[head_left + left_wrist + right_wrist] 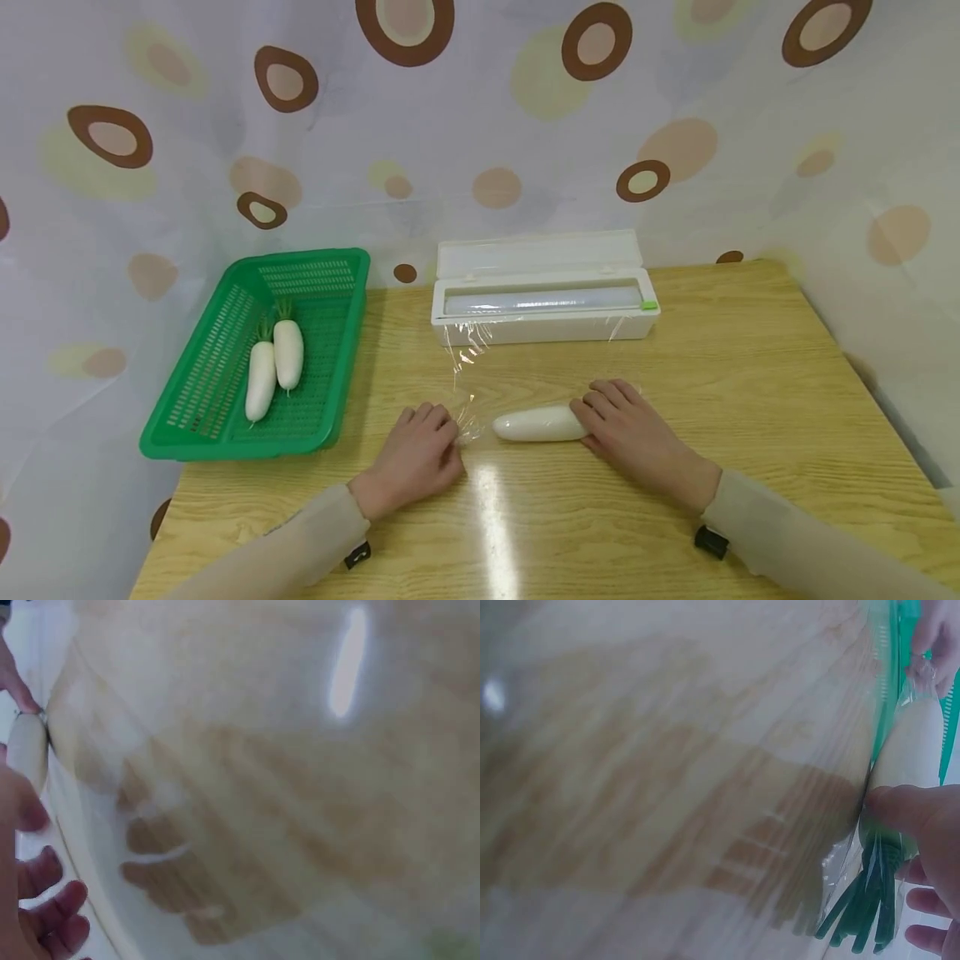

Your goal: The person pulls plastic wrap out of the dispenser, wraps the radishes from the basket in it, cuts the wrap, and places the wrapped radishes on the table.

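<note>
A white radish [536, 423] lies sideways on the table, with clear plastic wrap around it. My right hand [630, 429] grips its leafy end; in the right wrist view the thumb lies on the radish [910, 750] just above the green stems [866, 900]. To the left of the tip, my left hand [416, 458] pinches the gathered plastic wrap [471, 429], as the right wrist view also shows. In the left wrist view the left hand's fingers [64, 900] are curled, and the radish [28, 750] is partly hidden behind the hand.
A white wrap dispenser box [543, 329] stands at the back with its lid [540, 254] raised and a film roll [543, 301] inside. Loose film hangs over its front. On the left, a green basket [348, 350] holds two white radishes [261, 379].
</note>
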A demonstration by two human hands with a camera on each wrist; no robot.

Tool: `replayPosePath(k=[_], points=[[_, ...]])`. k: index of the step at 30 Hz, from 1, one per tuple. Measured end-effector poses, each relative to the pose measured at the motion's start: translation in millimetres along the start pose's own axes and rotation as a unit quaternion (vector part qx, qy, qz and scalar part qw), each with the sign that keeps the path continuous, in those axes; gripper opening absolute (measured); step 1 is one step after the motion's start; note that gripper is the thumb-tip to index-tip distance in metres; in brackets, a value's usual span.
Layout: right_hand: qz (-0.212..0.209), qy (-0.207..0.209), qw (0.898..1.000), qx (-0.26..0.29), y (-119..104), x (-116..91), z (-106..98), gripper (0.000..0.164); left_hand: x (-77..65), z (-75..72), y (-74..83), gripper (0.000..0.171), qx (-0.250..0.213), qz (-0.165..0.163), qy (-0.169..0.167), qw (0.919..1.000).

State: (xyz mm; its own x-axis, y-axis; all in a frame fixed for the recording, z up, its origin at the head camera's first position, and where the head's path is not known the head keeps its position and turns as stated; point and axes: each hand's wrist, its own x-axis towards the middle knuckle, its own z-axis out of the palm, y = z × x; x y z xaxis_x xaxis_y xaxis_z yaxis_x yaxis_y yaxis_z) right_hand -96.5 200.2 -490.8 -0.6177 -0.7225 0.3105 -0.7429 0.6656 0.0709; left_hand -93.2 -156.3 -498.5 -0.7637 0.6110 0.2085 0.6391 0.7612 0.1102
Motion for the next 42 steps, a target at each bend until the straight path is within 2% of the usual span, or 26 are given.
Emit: replayPosePath(k=[3, 5, 7, 9, 11, 13, 17, 20, 24, 29, 31, 36, 39, 42], points=[[0.006, -0.008, 1.000, 0.005, -0.1, 0.3, -1.4, 0.053, 3.6, -3.3, 2.9, 0.027, 0.013, -0.022, -0.001, 0.9997], [0.009, -0.013, 1.000, 0.008, -0.1, 0.5, -1.9, 0.052, 7.9, -3.6, 6.9, 0.033, 0.023, -0.011, 0.026, 0.9994], [0.011, -0.016, 1.000, 0.013, 0.0, 0.7, -2.5, 0.051, 15.0, -4.0, 15.1, 0.032, 0.027, 0.030, 0.065, 0.9971], [0.012, -0.016, 1.000, 0.018, 0.0, 0.9, -2.8, 0.051, 24.4, -2.6, 27.2, 0.027, 0.034, 0.083, 0.101, 0.9908], [0.014, -0.014, 1.000, 0.021, 0.5, 0.5, -2.5, 0.052, 35.3, -1.1, 41.2, 0.025, 0.045, 0.128, 0.111, 0.9845], [0.016, -0.011, 1.000, 0.022, 0.9, 0.5, -2.2, 0.052, 46.3, 3.4, 53.6, 0.027, 0.061, 0.151, 0.104, 0.9811], [0.018, -0.012, 0.999, 0.027, 0.9, 0.6, -0.1, 0.052, 61.0, 12.8, 65.5, 0.038, 0.091, 0.141, 0.056, 0.9843], [0.021, -0.020, 0.999, 0.034, 0.5, 0.8, 0.3, 0.053, 64.2, 16.2, 65.8, 0.037, 0.102, 0.127, 0.043, 0.9858], [0.045, -0.030, 0.997, 0.048, 3.3, 0.8, -0.5, 0.055, 67.4, 16.1, 62.1, 0.038, 0.091, 0.120, 0.032, 0.9881], [0.072, -0.040, 0.994, 0.078, 11.9, 3.3, 1.3, 0.043, 75.9, 12.5, 56.2, 0.042, 0.066, 0.112, 0.006, 0.9915], [0.069, -0.033, 0.994, 0.082, 15.9, 4.7, 2.4, 0.039, 79.7, 13.4, 52.5, 0.043, 0.046, 0.104, -0.005, 0.9935], [0.043, 0.016, 0.996, 0.076, 25.7, 8.5, 3.4, 0.041, 87.5, 17.2, 42.1, 0.039, -0.042, 0.076, -0.018, 0.9960], [0.038, 0.032, 0.996, 0.075, 30.0, 9.8, 3.6, 0.044, 90.2, 18.8, 37.2, 0.037, -0.074, 0.081, -0.014, 0.9939], [0.051, 0.027, 0.995, 0.084, 33.2, 9.8, 4.9, 0.043, 92.8, 20.7, 33.0, 0.040, -0.091, 0.086, -0.009, 0.9921]])
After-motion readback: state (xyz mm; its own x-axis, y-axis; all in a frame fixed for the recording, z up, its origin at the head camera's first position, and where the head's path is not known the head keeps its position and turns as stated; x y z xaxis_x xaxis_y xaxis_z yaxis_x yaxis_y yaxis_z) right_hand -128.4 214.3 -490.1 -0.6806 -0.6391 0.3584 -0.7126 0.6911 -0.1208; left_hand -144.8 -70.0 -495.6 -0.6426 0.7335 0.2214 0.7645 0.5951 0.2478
